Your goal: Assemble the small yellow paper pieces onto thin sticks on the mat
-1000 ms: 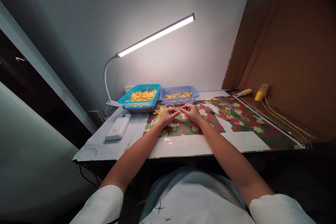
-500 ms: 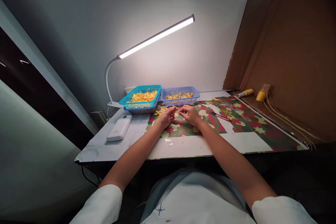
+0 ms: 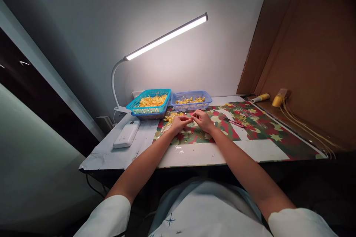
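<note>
My left hand [image 3: 180, 123] and my right hand [image 3: 202, 121] meet fingertip to fingertip over the camouflage-patterned mat [image 3: 194, 139]. Both are closed in a pinch, and whatever sits between the fingertips is too small to make out. Just behind my left hand lies a pile of thin yellow pieces [image 3: 170, 117]. Beyond the hands stands a purple basket [image 3: 191, 106] with yellow-brown curled pieces [image 3: 190, 100]. To its left, a turquoise basket [image 3: 133, 108] filled with yellow-orange strips [image 3: 152, 101] rests on another basket.
A lit desk lamp [image 3: 167, 37] arches over the table. A white power bank [image 3: 126, 134] lies at the left. On the right are a pink-handled tool [image 3: 235, 122], yellow scraps [image 3: 244, 119], a yellow-and-white roll [image 3: 260, 98], a yellow spool [image 3: 279, 98] and a cardboard wall [image 3: 303, 52].
My left hand's fingers have moved right and now touch those of my right hand. A thin yellow strand seen between the hands earlier no longer shows.
</note>
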Tool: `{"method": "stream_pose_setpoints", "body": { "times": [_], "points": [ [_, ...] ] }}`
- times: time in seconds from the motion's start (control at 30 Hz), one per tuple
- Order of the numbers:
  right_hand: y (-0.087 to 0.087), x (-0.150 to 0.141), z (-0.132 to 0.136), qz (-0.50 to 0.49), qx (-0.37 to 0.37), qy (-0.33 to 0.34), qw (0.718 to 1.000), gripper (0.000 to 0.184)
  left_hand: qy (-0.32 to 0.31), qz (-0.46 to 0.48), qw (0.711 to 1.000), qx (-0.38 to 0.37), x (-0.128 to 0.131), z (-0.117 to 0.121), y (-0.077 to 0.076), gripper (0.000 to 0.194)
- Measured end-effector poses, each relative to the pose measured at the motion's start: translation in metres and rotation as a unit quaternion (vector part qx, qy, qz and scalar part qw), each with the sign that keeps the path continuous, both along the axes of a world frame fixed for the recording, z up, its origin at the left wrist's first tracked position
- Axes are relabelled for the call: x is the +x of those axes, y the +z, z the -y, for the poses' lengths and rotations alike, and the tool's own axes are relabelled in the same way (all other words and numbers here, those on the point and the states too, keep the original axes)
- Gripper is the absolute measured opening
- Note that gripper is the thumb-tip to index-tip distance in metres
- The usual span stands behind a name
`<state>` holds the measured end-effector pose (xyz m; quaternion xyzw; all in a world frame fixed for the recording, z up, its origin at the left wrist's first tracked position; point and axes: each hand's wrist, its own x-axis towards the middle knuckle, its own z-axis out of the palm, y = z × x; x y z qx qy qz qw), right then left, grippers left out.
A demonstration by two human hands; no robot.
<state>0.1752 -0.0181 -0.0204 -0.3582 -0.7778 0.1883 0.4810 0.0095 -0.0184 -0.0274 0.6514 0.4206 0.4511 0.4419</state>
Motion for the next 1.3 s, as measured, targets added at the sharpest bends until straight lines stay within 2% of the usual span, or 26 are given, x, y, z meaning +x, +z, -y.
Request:
{"method": "stream_pose_setpoints", "body": {
  "times": [0.1, 0.23, 0.33, 0.53, 0.9, 1.07, 1.3],
  "points": [
    [-0.002, 0.003, -0.004, -0.043, -0.061, 0.008, 0.997, 0.014, 0.006, 0.041, 0.999, -0.017, 0.001, -0.001, 0.002, 0.035],
    [-0.004, 0.006, -0.006, -0.033, -0.116, 0.063, 0.991, 0.026, 0.007, 0.081, 0.996, -0.040, 0.000, -0.003, 0.003, 0.034],
    [-0.005, 0.005, -0.006, -0.023, -0.106, 0.078, 0.991, 0.025, 0.000, 0.075, 0.996, -0.039, 0.000, -0.004, 0.000, 0.032],
    [-0.010, 0.002, -0.008, -0.007, -0.102, 0.062, 0.993, 0.028, -0.005, 0.042, 0.999, -0.009, -0.001, -0.005, -0.003, 0.025],
    [-0.008, 0.002, -0.008, 0.005, -0.077, 0.038, 0.996, 0.018, -0.014, 0.023, 0.999, 0.026, 0.000, -0.001, 0.003, 0.021],
    [-0.003, 0.002, -0.005, 0.019, -0.052, 0.026, 0.998, 0.013, 0.012, -0.038, 0.995, 0.089, -0.002, -0.002, 0.002, 0.018],
    [-0.002, 0.001, -0.002, 0.037, -0.034, 0.019, 0.999, 0.010, 0.004, -0.116, 0.983, 0.144, 0.000, -0.002, 0.004, 0.014]
  ]
}}
